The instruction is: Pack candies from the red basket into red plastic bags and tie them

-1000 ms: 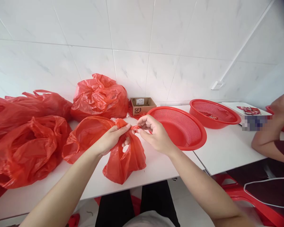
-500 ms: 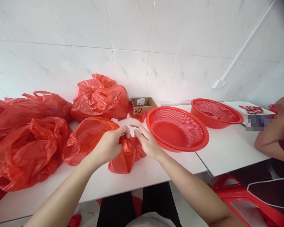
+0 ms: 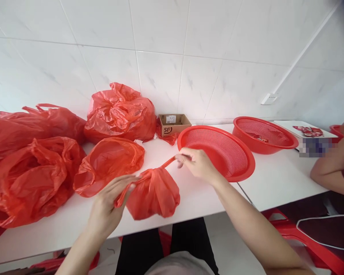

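A small red plastic bag [image 3: 154, 196], gathered at its top, rests near the table's front edge with a bulky filling that I cannot make out. My left hand [image 3: 110, 196] is closed on its left handle, thumb and fingers pressed together. At the other side, my right hand [image 3: 193, 160] pinches the end of the right handle, which is stretched into a thin strip up and to the right. Just behind the left hand lies an open red plastic bag [image 3: 111, 160], touching neither hand as far as I can see.
Several larger red bags [image 3: 120, 114] crowd the left and back. A cardboard box [image 3: 174, 124] stands against the wall. Two red baskets, one near [image 3: 218, 152] and one farther right [image 3: 265, 133], sit beyond my right hand. A co-worker's arm [image 3: 331, 164] is at far right.
My hands have drawn apart, the left toward me and leftward, the right outward. The small bag's top is now pulled together, with its handles stretched to either side.
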Available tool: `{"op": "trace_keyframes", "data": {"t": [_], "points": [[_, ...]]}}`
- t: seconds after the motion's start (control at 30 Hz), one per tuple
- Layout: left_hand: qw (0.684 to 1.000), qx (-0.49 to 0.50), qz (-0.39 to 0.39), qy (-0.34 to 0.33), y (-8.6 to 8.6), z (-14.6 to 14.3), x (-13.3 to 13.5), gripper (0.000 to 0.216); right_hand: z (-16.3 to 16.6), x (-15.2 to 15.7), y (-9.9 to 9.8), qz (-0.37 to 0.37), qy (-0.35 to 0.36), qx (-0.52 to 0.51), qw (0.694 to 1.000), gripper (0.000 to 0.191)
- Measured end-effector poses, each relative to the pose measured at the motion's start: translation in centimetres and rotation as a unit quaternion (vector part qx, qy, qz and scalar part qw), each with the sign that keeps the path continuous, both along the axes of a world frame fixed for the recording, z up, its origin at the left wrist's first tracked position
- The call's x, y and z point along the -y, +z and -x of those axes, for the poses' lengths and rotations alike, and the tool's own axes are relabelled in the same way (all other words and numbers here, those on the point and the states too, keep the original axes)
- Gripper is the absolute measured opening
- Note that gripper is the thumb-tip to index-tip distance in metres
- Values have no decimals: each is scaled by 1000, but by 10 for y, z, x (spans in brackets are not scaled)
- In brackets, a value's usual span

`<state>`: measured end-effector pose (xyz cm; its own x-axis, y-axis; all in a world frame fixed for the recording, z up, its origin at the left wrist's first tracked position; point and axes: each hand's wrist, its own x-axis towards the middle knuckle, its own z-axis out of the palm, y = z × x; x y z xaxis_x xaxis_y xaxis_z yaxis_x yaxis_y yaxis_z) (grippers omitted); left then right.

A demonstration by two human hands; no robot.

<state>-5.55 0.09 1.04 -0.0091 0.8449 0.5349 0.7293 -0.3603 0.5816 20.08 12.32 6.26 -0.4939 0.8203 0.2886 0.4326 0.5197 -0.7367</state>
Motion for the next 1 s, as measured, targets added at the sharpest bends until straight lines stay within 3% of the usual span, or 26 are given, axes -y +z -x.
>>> {"op": "trace_keyframes", "data": {"t": [0.07,0.17,0.3,0.4,0.57,0.7,0.87,1.0], "points": [[1000,2,19,16,-11,9,19,20,-9,-12,-6,-7,-55,21,998,31],[996,34,77,-11,-13,12,34,19,-10,-20,-14,2,-60,18,998,29],[973,174,145,-42,-1,-4,16,33,10,-15,-12,20,-6,-51,998,24],[962,243,119,-27,-6,-21,-8,37,30,0,-19,24,14,-100,995,23],[992,115,-13,52,-45,-50,-19,26,62,41,-75,-47,-143,-77,986,26],[994,42,-67,78,-75,-59,-7,20,71,58,-113,-67,-172,2,983,33],[992,42,-60,100,-92,-54,10,24,54,33,-120,-147,-160,-1,976,35],[990,55,-37,121,-95,-52,16,23,41,14,-117,-161,-138,0,977,34]]}}
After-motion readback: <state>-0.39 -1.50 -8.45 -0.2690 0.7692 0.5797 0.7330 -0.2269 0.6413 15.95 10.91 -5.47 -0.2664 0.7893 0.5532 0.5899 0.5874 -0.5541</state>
